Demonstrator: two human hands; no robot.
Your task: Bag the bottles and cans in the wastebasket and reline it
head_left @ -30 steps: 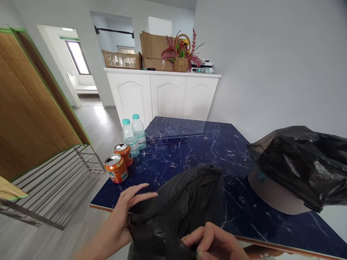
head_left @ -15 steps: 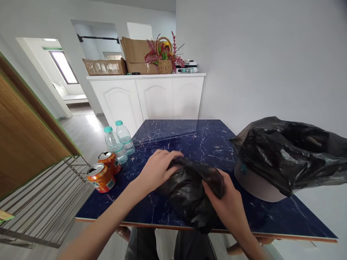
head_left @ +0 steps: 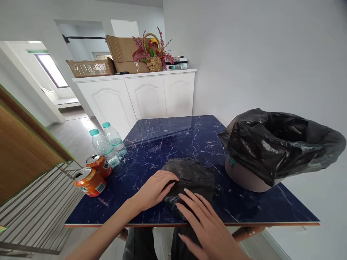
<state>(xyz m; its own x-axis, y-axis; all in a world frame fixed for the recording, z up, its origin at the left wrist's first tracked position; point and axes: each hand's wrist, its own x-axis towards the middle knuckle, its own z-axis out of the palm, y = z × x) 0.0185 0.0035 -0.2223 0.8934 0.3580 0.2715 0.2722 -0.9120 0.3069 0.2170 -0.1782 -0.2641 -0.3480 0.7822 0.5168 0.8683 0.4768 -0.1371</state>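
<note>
A crumpled black plastic bag (head_left: 193,175) lies on the dark blue marbled table (head_left: 173,144) near its front edge. My left hand (head_left: 155,189) rests on the bag's left side, its fingers bent and the thumb apart from them. Over the bag's near side is my right hand (head_left: 202,222), palm down with the fingers spread. It grips nothing that I can see. The bag's near part is partly hidden beneath both hands.
At the left stand two orange cans (head_left: 90,181) and two clear bottles (head_left: 114,139) with teal caps. A bin (head_left: 244,177) lined with a black bag stands at the right. Behind is a white cabinet (head_left: 108,97) bearing boxes and a flower basket (head_left: 154,64).
Both hands have let go of the bag's raised edge, and the bag now lies flatter. My right hand has moved down and left with its fingers spread. The view has shifted slightly.
</note>
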